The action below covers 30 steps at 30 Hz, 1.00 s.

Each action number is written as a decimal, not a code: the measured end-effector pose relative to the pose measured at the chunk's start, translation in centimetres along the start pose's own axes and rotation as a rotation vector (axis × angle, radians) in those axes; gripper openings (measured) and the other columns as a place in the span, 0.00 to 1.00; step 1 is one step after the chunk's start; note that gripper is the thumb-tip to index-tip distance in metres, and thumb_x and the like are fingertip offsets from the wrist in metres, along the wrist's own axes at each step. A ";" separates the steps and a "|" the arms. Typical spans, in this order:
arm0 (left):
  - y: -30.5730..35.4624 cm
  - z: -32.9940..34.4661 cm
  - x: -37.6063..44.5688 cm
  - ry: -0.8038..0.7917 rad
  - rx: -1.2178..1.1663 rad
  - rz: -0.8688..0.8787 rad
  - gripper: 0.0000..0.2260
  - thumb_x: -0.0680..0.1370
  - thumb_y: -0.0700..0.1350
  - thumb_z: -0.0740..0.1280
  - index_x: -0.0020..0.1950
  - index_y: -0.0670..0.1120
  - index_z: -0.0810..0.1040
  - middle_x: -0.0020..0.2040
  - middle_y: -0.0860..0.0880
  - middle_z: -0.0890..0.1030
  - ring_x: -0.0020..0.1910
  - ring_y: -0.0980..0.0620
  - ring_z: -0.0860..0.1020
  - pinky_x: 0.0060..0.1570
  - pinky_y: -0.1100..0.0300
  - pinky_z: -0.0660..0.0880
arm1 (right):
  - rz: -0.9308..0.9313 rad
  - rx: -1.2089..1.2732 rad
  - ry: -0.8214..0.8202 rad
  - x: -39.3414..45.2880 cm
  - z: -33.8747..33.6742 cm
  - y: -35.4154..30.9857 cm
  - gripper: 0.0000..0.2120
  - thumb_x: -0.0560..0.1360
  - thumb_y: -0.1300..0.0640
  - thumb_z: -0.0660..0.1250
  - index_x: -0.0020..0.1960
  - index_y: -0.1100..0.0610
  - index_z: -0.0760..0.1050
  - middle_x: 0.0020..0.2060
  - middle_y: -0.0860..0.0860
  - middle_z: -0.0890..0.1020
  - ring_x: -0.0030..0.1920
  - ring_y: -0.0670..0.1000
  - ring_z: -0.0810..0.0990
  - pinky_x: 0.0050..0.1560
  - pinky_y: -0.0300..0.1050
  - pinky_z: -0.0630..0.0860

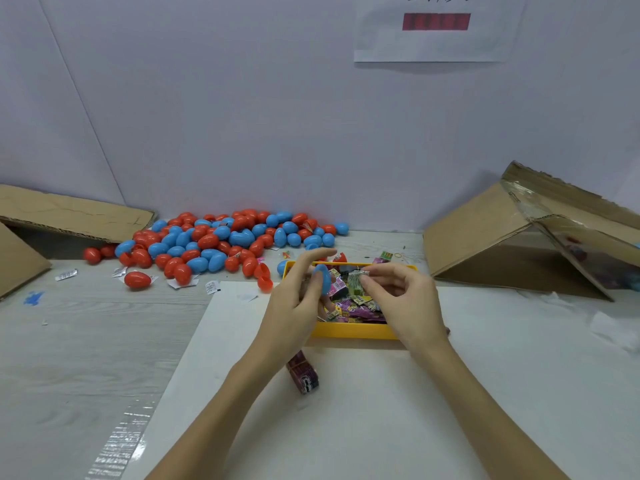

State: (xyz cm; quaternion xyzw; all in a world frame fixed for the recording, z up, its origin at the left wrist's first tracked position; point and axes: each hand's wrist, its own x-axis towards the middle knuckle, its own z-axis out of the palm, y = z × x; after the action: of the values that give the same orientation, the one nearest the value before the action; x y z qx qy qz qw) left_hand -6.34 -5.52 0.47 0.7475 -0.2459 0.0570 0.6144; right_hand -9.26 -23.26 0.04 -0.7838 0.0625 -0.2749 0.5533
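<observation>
My left hand (pixel 298 299) holds a blue plastic egg half (pixel 323 277) over the left part of a yellow tray (pixel 353 330). My right hand (pixel 398 296) pinches a small green wrapped packet (pixel 354 282) just right of the egg half, above the tray. The tray is full of several purple, green and yellow packets (pixel 360 306). A big heap of red and blue plastic eggs (pixel 221 240) lies on the table behind and to the left.
A purple strip of packets (pixel 304 374) lies on the white sheet (pixel 346 410) under my left wrist. Tipped cardboard boxes stand at far left (pixel 52 220) and far right (pixel 512 244). Loose white sachets (pixel 65 274) lie near the eggs. An open red egg half (pixel 265 282) sits left of the tray.
</observation>
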 end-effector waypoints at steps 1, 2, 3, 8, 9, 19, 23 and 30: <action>0.1 0.0 -0.1 0.015 0.002 -0.002 0.12 0.86 0.43 0.58 0.63 0.54 0.77 0.42 0.49 0.80 0.38 0.48 0.82 0.40 0.53 0.80 | 0.023 0.060 -0.014 -0.1 0.1 -0.1 0.05 0.74 0.59 0.77 0.50 0.56 0.85 0.41 0.48 0.87 0.44 0.44 0.86 0.47 0.36 0.80; 0.2 0.0 -0.1 0.035 0.022 -0.003 0.11 0.86 0.42 0.58 0.59 0.54 0.79 0.43 0.47 0.79 0.37 0.49 0.81 0.39 0.53 0.78 | 0.043 0.113 -0.026 -0.2 0.2 -0.2 0.05 0.74 0.60 0.77 0.49 0.57 0.85 0.41 0.49 0.87 0.44 0.44 0.86 0.46 0.36 0.80; 0.2 0.1 -0.1 0.049 0.053 -0.005 0.11 0.86 0.42 0.59 0.55 0.53 0.80 0.46 0.47 0.79 0.37 0.52 0.80 0.37 0.56 0.77 | 0.059 0.159 -0.040 -0.3 0.3 -0.3 0.04 0.75 0.60 0.77 0.49 0.57 0.85 0.41 0.49 0.88 0.43 0.45 0.86 0.46 0.36 0.80; 0.4 0.5 -0.2 0.007 0.099 -0.072 0.06 0.80 0.55 0.70 0.52 0.54 0.79 0.50 0.50 0.80 0.45 0.46 0.81 0.45 0.51 0.80 | 0.064 0.243 -0.132 -0.6 0.5 -0.6 0.04 0.77 0.61 0.74 0.50 0.55 0.85 0.43 0.49 0.88 0.46 0.46 0.87 0.45 0.36 0.80; 0.5 0.5 -0.3 -0.015 0.093 -0.084 0.07 0.79 0.54 0.71 0.52 0.53 0.79 0.50 0.49 0.80 0.44 0.44 0.81 0.45 0.49 0.80 | 0.059 0.251 -0.141 -0.6 0.5 -0.6 0.04 0.77 0.62 0.74 0.50 0.55 0.85 0.43 0.49 0.88 0.46 0.46 0.87 0.45 0.36 0.80; 0.0 -0.2 0.2 0.015 -0.237 -0.267 0.06 0.81 0.48 0.69 0.47 0.48 0.80 0.40 0.50 0.76 0.29 0.56 0.75 0.28 0.68 0.69 | -0.376 -0.183 -0.194 -1.1 0.3 -1.2 0.24 0.81 0.66 0.66 0.73 0.50 0.74 0.60 0.44 0.82 0.61 0.43 0.80 0.61 0.40 0.78; 0.0 -0.5 0.4 -0.031 -0.233 -0.260 0.08 0.82 0.49 0.69 0.46 0.47 0.80 0.36 0.50 0.76 0.29 0.53 0.74 0.29 0.64 0.68 | -0.545 -0.251 -0.286 -1.2 0.6 -1.3 0.21 0.78 0.64 0.72 0.70 0.55 0.77 0.66 0.47 0.80 0.69 0.44 0.75 0.68 0.45 0.75; 0.7 -0.6 0.5 -0.023 -0.281 -0.313 0.11 0.84 0.51 0.63 0.52 0.48 0.83 0.44 0.46 0.80 0.36 0.48 0.78 0.33 0.61 0.72 | -0.293 -0.124 -0.075 -1.2 0.5 -1.0 0.03 0.79 0.58 0.72 0.51 0.53 0.84 0.42 0.44 0.85 0.45 0.43 0.84 0.47 0.34 0.79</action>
State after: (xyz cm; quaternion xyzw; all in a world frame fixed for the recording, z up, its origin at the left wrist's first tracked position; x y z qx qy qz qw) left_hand -6.10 -5.13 1.41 0.6840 -0.1395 -0.0823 0.7112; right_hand -10.20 -21.94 0.41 -0.8268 -0.0563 -0.3188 0.4599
